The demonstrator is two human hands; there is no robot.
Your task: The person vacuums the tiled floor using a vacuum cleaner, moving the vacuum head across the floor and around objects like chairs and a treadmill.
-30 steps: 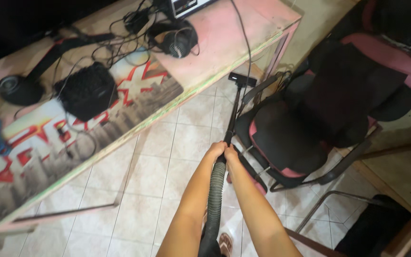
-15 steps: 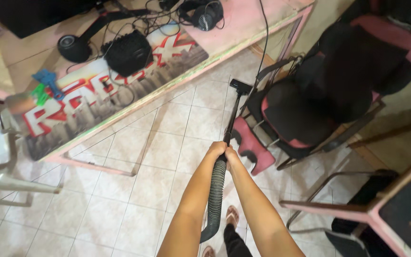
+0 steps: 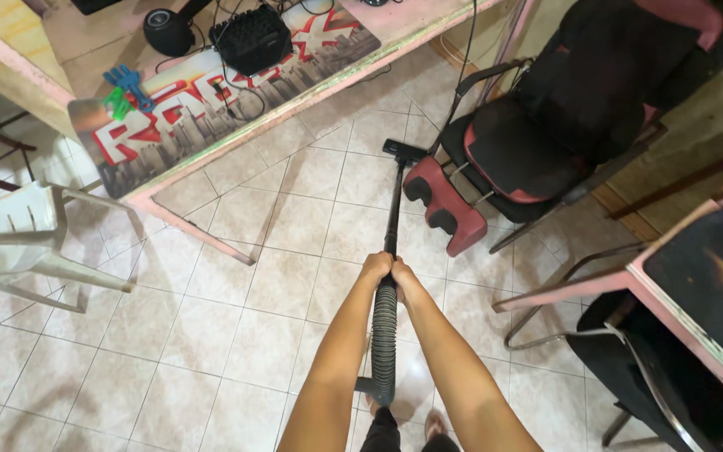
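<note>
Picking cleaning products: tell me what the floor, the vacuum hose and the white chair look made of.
Floor: glazed ceramic tile, probably; glossy cream squares with grout lines.
Vacuum hose: flexible ribbed plastic, dark grey, matte, gripped by left hand and right hand.
White chair: moulded plastic, apparently; slotted, slightly shiny.

Bare tiled floor lies open ahead and to the left of the vacuum wand — room to pass on that side. The nozzle sits just beside the red footrest of the black chair, which blocks the right. The pink counter and its slanted leg close off the far left — a white plastic chair stands beyond. A second counter crowds the right edge.
</note>
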